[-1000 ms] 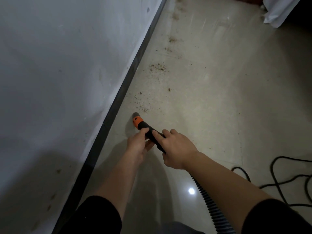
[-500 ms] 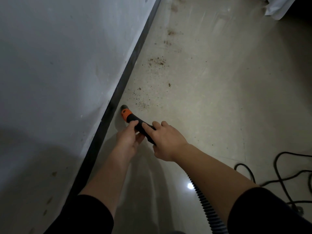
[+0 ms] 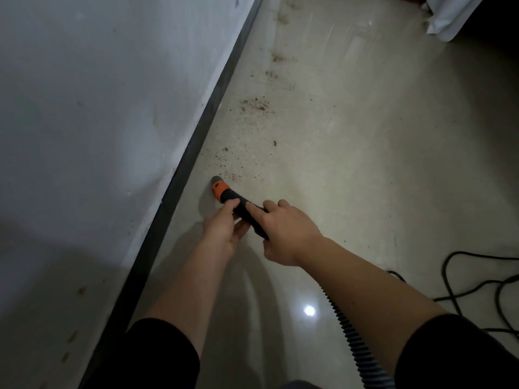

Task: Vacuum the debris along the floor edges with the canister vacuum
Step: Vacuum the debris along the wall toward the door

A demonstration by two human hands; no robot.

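Gripping the vacuum nozzle (image 3: pixel 222 191) with your left hand (image 3: pixel 222 228) foremost and right hand (image 3: pixel 286 231) behind, you point its long axis toward the baseboard (image 3: pixel 193 147), tip just short of the debris (image 3: pixel 255 105) ahead on the floor (image 3: pixel 351 164).

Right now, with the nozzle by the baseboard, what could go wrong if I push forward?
1. Debris spreads well out from the baseboard; a pass hugging the wall may miss the outer specks.
2. The cord lies looped near the hose; pulling forward could snag it.
3. The left hand and right hand both grip the nozzle, so neither is free to clear a tangle.
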